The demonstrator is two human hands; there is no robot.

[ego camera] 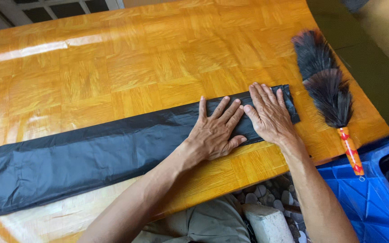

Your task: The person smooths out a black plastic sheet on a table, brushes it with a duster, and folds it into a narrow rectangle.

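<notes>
A long black plastic bag point(82, 155), folded into a narrow strip, lies across the orange wood-patterned table point(127, 67). My left hand point(214, 130) presses flat on the strip near its right end, fingers spread. Beside it, my right hand point(269, 112) also lies flat on the bag's right end, fingers together and pointing away from me. Neither hand grips anything. The bag's left part is wider and wrinkled.
A feather duster point(327, 87) with dark plumes and an orange-red patterned handle lies at the table's right edge. A blue plastic crate point(368, 195) stands at the lower right. Stones and a pale block point(266, 222) lie on the ground below the table edge.
</notes>
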